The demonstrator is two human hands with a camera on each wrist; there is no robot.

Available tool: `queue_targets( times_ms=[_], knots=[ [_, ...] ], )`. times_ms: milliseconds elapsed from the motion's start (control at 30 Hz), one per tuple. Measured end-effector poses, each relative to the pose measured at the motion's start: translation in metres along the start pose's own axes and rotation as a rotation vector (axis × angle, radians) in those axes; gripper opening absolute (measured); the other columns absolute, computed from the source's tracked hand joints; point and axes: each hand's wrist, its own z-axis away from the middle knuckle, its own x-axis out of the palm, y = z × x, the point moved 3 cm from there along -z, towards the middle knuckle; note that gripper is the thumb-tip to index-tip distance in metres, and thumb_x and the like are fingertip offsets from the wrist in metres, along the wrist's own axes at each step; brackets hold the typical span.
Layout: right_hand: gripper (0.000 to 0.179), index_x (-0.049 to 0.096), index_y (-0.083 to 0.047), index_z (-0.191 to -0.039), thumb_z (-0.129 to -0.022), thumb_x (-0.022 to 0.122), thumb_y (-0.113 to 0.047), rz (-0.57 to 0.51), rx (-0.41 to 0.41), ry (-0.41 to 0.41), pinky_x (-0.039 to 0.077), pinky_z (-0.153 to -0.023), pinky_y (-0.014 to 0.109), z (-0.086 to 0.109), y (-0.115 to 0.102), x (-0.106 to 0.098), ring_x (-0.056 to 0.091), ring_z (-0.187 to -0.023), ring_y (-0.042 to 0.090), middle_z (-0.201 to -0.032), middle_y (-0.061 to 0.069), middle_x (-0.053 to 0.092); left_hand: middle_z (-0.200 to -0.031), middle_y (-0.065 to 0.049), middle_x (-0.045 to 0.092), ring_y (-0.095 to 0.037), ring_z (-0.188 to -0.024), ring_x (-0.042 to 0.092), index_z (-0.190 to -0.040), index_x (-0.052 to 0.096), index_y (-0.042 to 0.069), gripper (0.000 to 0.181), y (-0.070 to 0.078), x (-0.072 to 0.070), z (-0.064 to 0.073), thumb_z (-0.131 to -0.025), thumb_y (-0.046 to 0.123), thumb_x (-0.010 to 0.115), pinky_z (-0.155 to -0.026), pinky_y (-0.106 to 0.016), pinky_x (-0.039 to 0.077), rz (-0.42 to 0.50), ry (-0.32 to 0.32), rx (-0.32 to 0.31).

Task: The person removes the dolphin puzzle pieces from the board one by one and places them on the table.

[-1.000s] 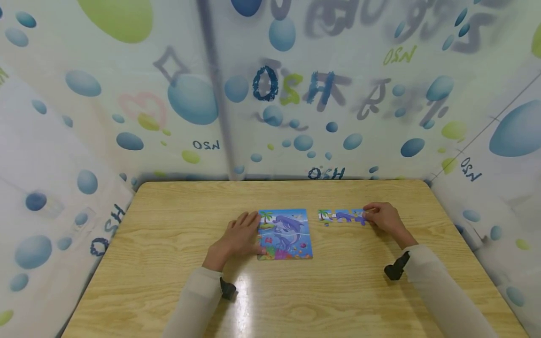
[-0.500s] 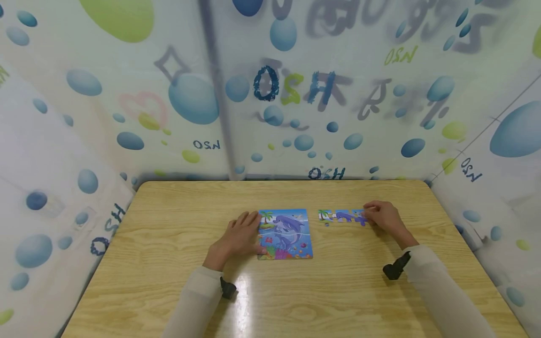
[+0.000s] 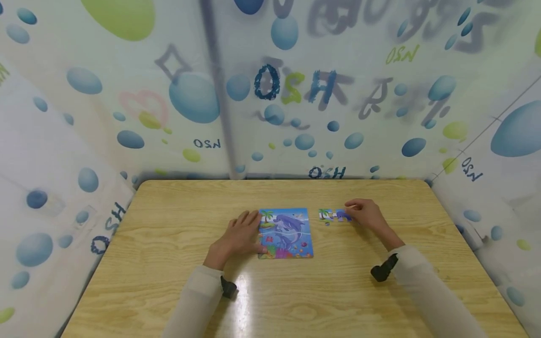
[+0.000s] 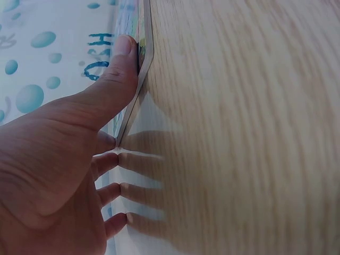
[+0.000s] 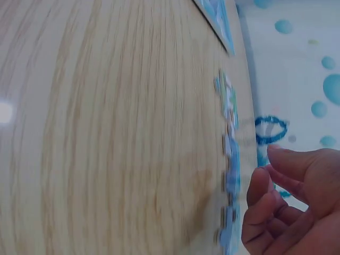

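A square dolphin puzzle (image 3: 291,232) lies on the table. My left hand (image 3: 238,237) rests at its left edge, fingers spread; in the left wrist view the thumb (image 4: 123,53) lies on the puzzle near a corner and the other fingertips reach down to the tabletop. To its right is a short row of joined puzzle pieces (image 3: 325,214) with a palm tree and part of a dolphin. My right hand (image 3: 368,217) hovers at the row and covers its right end in the head view. In the right wrist view its loosely bent fingers are beside the row, with nothing visible between thumb and index finger.
The wood-grain table (image 3: 190,202) ends against a wall covering (image 3: 270,141) printed with blue and green drops. Black wrist cameras (image 3: 228,287) sit on both wrists. Light glares off the table in front of the puzzle.
My right hand has left the right end of the puzzle row and moved left over its middle part. My left hand has stayed on the puzzle.
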Motion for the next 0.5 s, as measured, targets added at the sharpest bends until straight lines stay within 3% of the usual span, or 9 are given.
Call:
queue_targets(
  times_ms=[167, 500],
  knots=[
    [0.03, 0.067, 0.004, -0.119, -0.097, 0.063, -0.016, -0.012, -0.029, -0.014, 0.055, -0.066, 0.032, 0.0, -0.013, 0.011, 0.069, -0.083, 0.028, -0.104, 0.025, 0.071, -0.165, -0.016, 0.018, -0.041, -0.151, 0.013, -0.158, 0.021, 0.004, 0.104, 0.0, 0.0, -0.001, -0.083, 0.056, 0.073, -0.116, -0.063, 0.02, -0.005, -0.001, -0.005],
    [0.03, 0.067, 0.004, -0.119, -0.096, 0.065, -0.013, -0.112, -0.069, -0.077, 0.055, -0.063, 0.031, 0.001, -0.035, 0.035, 0.069, -0.069, 0.022, -0.094, 0.018, 0.072, -0.164, -0.016, 0.019, -0.042, -0.15, 0.014, -0.157, 0.023, 0.004, 0.105, 0.001, -0.001, -0.001, -0.082, 0.057, 0.074, -0.115, -0.063, 0.021, -0.012, 0.004, -0.003]
  ],
)
